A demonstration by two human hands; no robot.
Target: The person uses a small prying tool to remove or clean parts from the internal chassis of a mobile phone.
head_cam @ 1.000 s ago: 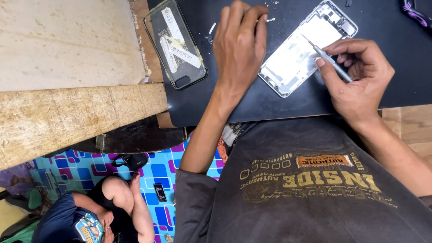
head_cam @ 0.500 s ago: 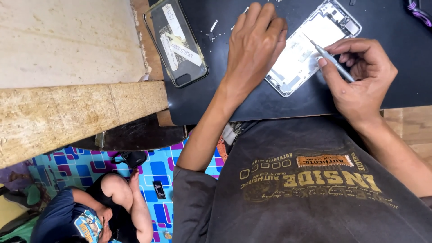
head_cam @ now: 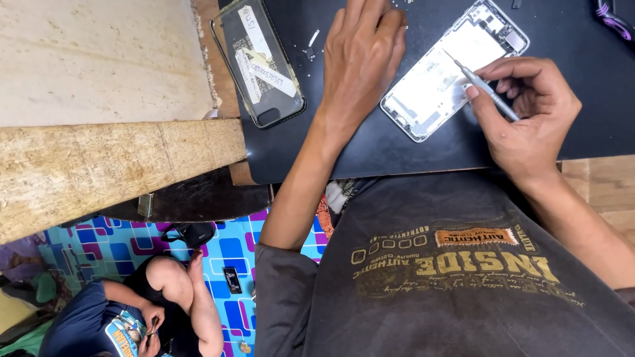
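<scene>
The left hand (head_cam: 364, 63) is covering the near corner of the opened phone (head_cam: 450, 73), its fingertips running off the top edge. A purple tool (head_cam: 615, 20) is being cut off at the upper right corner. Tiny screws (head_cam: 311, 43) are lying too small to identify.

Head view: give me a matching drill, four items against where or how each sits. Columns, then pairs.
Things:
1. left hand
2. right hand
3. opened phone frame
4. clear phone case

States:
A. lies at the mat's left edge, paper strips inside
B. pinches a thin metal tool
C. rests palm down on the black mat
D. lies between the two hands, insides exposed

Pairs: 1-C, 2-B, 3-D, 4-A
</scene>
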